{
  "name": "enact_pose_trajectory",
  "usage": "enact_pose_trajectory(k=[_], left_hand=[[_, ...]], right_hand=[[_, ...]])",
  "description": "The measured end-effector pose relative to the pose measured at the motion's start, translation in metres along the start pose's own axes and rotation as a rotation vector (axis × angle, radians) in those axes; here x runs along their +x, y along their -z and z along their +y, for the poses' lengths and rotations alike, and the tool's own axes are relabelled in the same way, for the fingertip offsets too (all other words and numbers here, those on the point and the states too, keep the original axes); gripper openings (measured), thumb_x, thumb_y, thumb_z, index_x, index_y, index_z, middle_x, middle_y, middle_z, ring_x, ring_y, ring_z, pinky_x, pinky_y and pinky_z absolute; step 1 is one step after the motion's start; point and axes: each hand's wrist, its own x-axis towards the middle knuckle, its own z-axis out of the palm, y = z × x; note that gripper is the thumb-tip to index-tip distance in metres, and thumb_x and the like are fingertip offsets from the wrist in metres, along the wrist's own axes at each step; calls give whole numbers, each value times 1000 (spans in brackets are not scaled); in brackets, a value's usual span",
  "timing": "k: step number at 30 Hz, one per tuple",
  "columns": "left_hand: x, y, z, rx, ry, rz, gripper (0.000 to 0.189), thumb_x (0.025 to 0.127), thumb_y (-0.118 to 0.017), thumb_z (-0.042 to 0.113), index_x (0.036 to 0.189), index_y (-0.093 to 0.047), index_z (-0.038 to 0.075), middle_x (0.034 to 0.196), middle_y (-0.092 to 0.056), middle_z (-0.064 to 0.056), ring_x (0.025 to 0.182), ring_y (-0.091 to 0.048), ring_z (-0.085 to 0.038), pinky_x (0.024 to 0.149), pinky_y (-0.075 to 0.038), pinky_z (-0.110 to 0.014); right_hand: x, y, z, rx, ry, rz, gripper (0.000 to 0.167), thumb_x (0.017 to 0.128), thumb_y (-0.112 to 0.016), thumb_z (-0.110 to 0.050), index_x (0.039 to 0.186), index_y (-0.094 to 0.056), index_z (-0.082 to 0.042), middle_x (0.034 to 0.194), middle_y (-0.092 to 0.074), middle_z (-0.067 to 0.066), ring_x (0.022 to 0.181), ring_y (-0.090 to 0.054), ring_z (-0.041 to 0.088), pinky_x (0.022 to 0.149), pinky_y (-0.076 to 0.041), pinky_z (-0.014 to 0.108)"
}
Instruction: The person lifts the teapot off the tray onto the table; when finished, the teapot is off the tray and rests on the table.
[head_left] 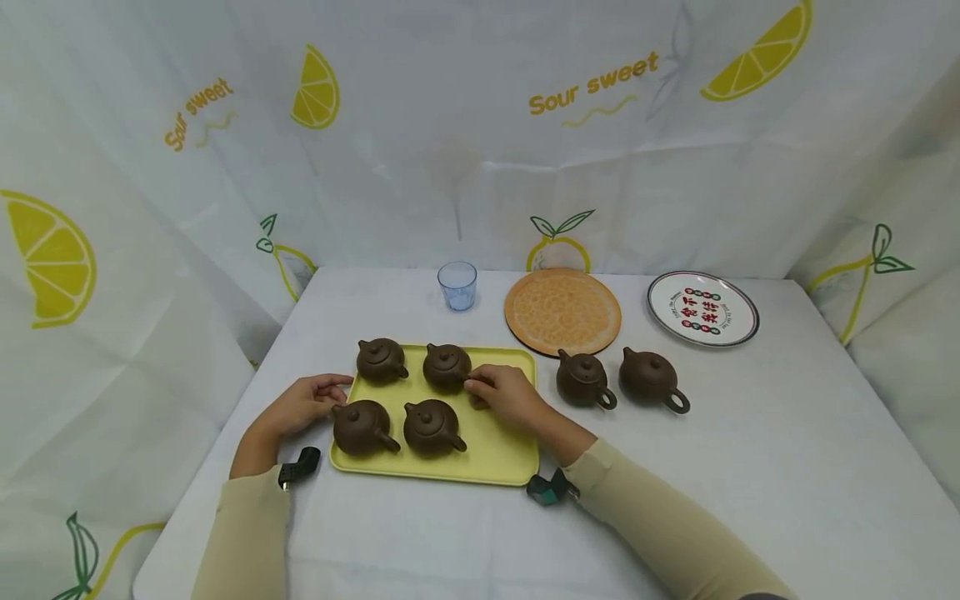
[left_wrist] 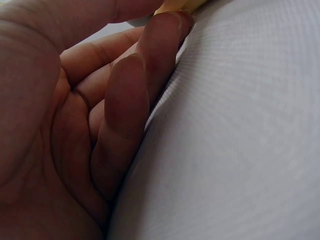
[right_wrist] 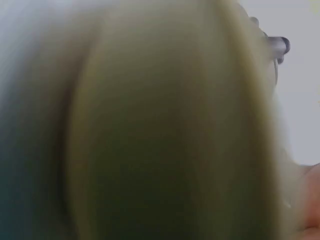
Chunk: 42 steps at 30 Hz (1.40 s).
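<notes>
My right hand point(head_left: 510, 396) pinches the handle of a dark brown teapot point(head_left: 445, 367), which sits in the back row over a yellow tray point(head_left: 487, 450). Beside it on the tray is a second back teapot point(head_left: 380, 360). Two more, the front left teapot point(head_left: 362, 427) and the front middle teapot point(head_left: 431, 427), complete two rows. All their spouts point to the back left. At the tray's left edge lies my left hand point(head_left: 303, 402), loosely bent, fingertips right at the rim; its wrist view shows the fingers point(left_wrist: 127, 95) along the white cloth. A blurred sleeve point(right_wrist: 170, 125) fills most of the right wrist view.
To the right of the tray stand two more brown teapots, one nearer point(head_left: 581, 379) and one farther point(head_left: 648, 377). Behind are a blue glass point(head_left: 457, 286), a round orange-brown mat point(head_left: 562, 310) and a white plate with red characters point(head_left: 702, 309). A printed curtain point(head_left: 420, 167) closes the back.
</notes>
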Motion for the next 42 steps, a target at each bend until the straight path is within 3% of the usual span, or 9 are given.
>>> enact_pose_trajectory(k=[6, 17, 21, 25, 32, 38, 42], left_hand=[[0, -2, 0, -12, -5, -4, 48, 83, -48, -12, 131, -47, -15, 90, -64, -9, 77, -60, -13, 66, -47, -23], [0, 1, 1, -14, 9, -11, 50, 82, -49, -14, 132, -47, -15, 91, -63, -13, 78, -59, -13, 67, -47, -23], [0, 1, 0, 2, 12, 0, 51, 81, -50, -14, 131, -49, -13, 90, -63, -12, 78, -59, -13, 68, -47, -22], [1, 1, 2, 5, 15, 1, 50, 81, -51, -12, 131, -50, -13, 90, -64, -10, 77, -59, -13, 68, -47, -23], [2, 3, 3, 14, 25, 4, 49, 81, -51, -12, 131, -51, -11, 91, -63, -12, 78, -59, -14, 68, -47, -22], [2, 2, 2, 10, 13, 1, 48, 81, -52, -10, 130, -51, -13, 90, -64, -11, 78, -59, -13, 68, -47, -22], [2, 1, 1, 5, 12, 2, 48, 81, -51, -11, 129, -51, -13, 90, -64, -11, 77, -59, -13, 68, -46, -22]], right_hand=[[-9, 10, -1, -20, 4, 2, 21, 97, -60, -21, 106, -71, -6, 86, -70, 1, 79, -67, 11, 71, -53, 27], [-30, 47, -11, 118, -2, 41, 25, 96, -61, -17, 112, -68, 1, 101, -69, 18, 90, -69, 21, 79, -53, 29], [-41, 65, -10, 115, 23, 79, 25, 96, -61, -14, 112, -67, 4, 98, -70, 17, 89, -70, 22, 79, -54, 30], [-54, 86, -8, 79, 39, 119, 26, 97, -60, -14, 113, -67, 4, 93, -70, 11, 88, -70, 22, 79, -54, 31], [-77, 121, 0, 24, 36, 183, 32, 98, -58, -18, 119, -65, 5, 98, -69, 15, 89, -69, 20, 78, -53, 27], [-100, 144, 6, -89, -12, 270, 33, 98, -58, -23, 117, -66, 3, 96, -70, 12, 87, -68, 14, 76, -54, 26], [-115, 158, 11, -93, -41, 306, 34, 99, -57, -22, 118, -64, 5, 101, -68, 18, 86, -67, 8, 77, -53, 26]])
